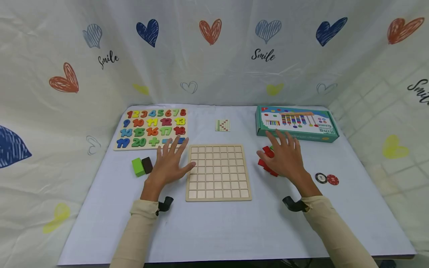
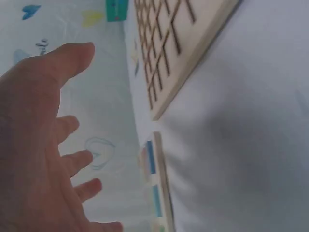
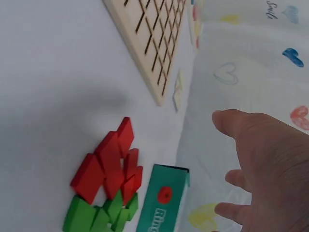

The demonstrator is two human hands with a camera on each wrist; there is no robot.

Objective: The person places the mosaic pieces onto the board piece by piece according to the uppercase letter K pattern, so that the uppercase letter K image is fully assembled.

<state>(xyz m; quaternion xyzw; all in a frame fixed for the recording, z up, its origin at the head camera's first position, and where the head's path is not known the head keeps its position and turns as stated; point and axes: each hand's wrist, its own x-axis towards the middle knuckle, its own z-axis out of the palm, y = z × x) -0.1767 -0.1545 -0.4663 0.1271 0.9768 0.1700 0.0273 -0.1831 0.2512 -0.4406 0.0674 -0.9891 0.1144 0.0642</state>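
Left hand (image 1: 168, 166), right hand (image 1: 285, 158): well apart, fingers spread. Wooden grid board (image 1: 218, 173), 1, between them. Red tiles (image 3: 110, 159), below right hand.

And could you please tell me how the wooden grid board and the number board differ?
The grid board is plain, pale and marked into squares; the number board carries colourful numerals.
The grid board lies nearer the front of the tabletop; the number board lies farther back, to the left.
Both lie flat and have pale surfaces.
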